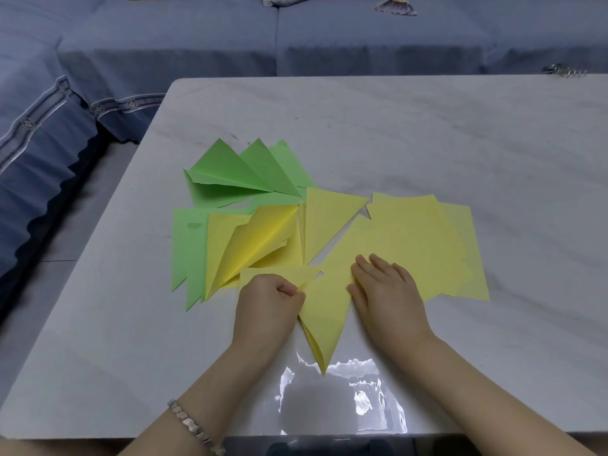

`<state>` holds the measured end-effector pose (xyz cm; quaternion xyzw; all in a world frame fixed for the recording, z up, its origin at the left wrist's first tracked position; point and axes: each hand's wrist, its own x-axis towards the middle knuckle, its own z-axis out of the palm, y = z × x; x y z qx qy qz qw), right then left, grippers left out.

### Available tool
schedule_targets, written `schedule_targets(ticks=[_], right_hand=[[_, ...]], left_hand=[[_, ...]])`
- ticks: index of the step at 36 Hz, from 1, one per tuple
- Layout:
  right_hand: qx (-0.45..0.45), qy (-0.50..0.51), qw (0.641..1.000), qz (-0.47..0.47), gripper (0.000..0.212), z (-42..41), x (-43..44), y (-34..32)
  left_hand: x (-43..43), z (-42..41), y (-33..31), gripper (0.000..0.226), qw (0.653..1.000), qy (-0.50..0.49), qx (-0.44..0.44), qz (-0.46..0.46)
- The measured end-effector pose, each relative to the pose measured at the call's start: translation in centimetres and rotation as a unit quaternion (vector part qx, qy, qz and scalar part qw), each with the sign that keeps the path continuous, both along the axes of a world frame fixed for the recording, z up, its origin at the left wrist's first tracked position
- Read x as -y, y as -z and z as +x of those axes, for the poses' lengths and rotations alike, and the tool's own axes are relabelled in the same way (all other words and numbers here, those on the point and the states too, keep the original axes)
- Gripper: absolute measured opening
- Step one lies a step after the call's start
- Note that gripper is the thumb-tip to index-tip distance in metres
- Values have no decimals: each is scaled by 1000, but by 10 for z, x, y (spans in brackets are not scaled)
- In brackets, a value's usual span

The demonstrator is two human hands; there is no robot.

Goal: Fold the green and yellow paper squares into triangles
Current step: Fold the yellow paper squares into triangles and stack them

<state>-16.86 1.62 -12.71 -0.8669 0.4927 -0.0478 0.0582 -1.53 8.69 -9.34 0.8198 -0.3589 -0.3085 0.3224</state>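
Pinching yellow triangle point(325, 311), left fingers point(289, 288); right fingers point(378, 268) flat alongside; green triangles point(230, 169) behind

Single head-worn view here, wide-angle, looking forward and steeply down onto the white marbled tabletop point(460, 133) from close range. The spread of green and yellow paper sheets point(411, 238) sits mid-frame; the blue-grey fabric sofa point(197, 37) runs across the far top edge.
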Motion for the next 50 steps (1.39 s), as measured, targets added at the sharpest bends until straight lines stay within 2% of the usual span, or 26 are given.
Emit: schedule_targets(ticks=[3, 6, 10, 13, 17, 25, 28, 30, 33, 36, 40, 43, 46, 48, 50], right_hand=[[39, 6, 999, 25, 34, -1, -1, -6], [6, -13, 992, 125, 61, -6, 1, -13], [-23, -17, 987, 161, 95, -6, -5, -19], [-47, -35, 984, 166, 109, -7, -8, -20], [-68, -71, 983, 152, 116, -8, -16, -22], [-53, -114, 981, 148, 137, 0, -44, -16], [-25, -114, 984, 132, 132, -2, -44, -12], [-10, -117, 985, 127, 113, -5, -42, -10], [74, -93, 984, 133, 78, -16, -40, -5], [139, -34, 982, 127, 67, -26, -32, -6], [142, 21, 985, 98, 49, -34, -19, -6], [111, 26, 989, 90, 54, -35, -10, -13], [41, 22, 994, 101, 69, -35, -2, -19], [7, 19, 995, 101, 71, -34, 1, -23], [-22, 16, 996, 85, 70, -35, 2, -23]], left_hand=[[0, 0, 0, 18, 1000, 0, -1, -2], [0, -1, 0, 18, 1000, -2, 3, -6], [0, -1, 0, 12, 1000, -5, 10, -8], [-1, -2, 0, 10, 1000, -6, 12, -8], [-2, -2, 2, 11, 1000, -8, 14, -9], [0, -1, 6, 9, 999, -5, 34, -14], [-2, 0, 8, 9, 998, 3, 56, -17], [-3, 5, 8, 10, 996, 2, 88, -30], [-2, 20, 6, 13, 987, 3, 154, -43], [4, 41, 5, 14, 973, 13, 225, -49], [15, 67, 6, 15, 949, 32, 312, -19], [22, 82, 5, 14, 937, 37, 347, 2], [25, 85, 6, 39, 923, 58, 381, -18], [25, 79, 10, 51, 896, 85, 428, -81], [20, 65, 11, 39, 869, 130, 454, -146]])
